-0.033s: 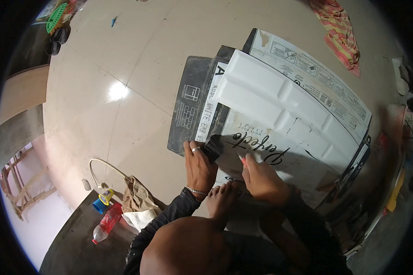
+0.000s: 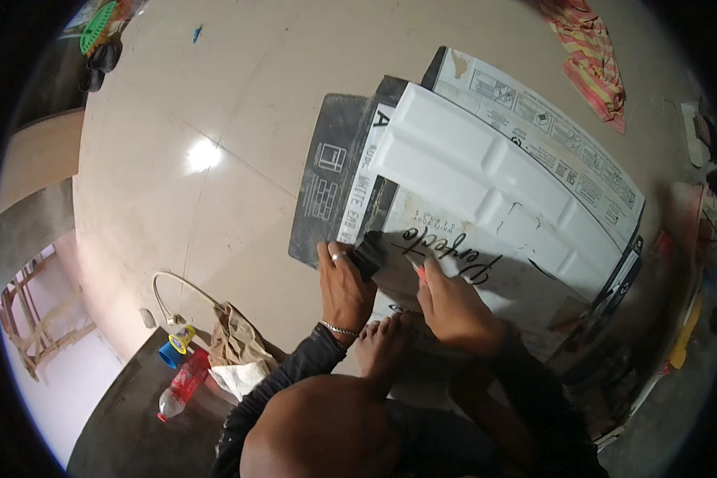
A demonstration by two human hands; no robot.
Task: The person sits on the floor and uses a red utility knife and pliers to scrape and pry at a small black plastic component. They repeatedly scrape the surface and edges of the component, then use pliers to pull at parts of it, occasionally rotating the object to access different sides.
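Observation:
A long white moulded panel (image 2: 486, 187) lies on the floor in black-and-white printed wrapping (image 2: 327, 191). My left hand (image 2: 344, 287), with a ring and a wrist chain, pinches a black flap of the wrapping (image 2: 368, 259) at the panel's near end. Just to its right, my right hand (image 2: 454, 307) rests on the white printed sheet (image 2: 486, 279). It holds a small thin cutter with a reddish part (image 2: 419, 271), tip toward the flap. My bare foot (image 2: 382, 346) sits on the wrapping between the two wrists.
A brown paper bag (image 2: 235, 338), a red-labelled plastic bottle (image 2: 185, 386), a blue cup (image 2: 170, 354) and a white cable (image 2: 175, 291) lie at the lower left. A striped cloth (image 2: 593, 60) is at the top right. Clutter lines the right edge, and tiled floor (image 2: 215, 119) spreads left.

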